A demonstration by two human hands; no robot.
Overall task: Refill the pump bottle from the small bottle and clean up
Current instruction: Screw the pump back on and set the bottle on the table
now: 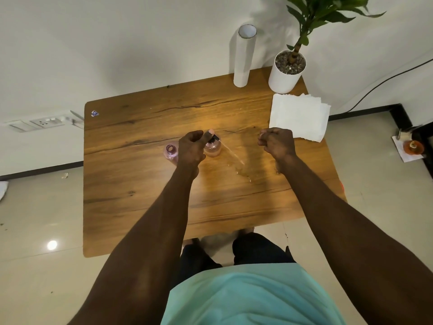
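Observation:
A clear pump bottle (212,148) with pinkish liquid stands at the middle of the wooden table (140,184). My left hand (191,147) grips it from the left, with a finger on the black pump head. A thin stream of liquid (233,156) shoots from the nozzle down to the right and lands in a wet patch (243,172) on the tabletop. The small pink bottle (170,151) stands uncapped just left of my left hand, partly hidden by it. My right hand (276,141) hovers to the right of the stream with its fingers curled, and nothing shows in it.
A stack of white paper napkins (300,116) lies at the table's right edge, beyond my right hand. A tall paper towel roll (244,55) and a potted plant (287,71) stand at the far right corner. A small sticker (94,113) sits at the far left.

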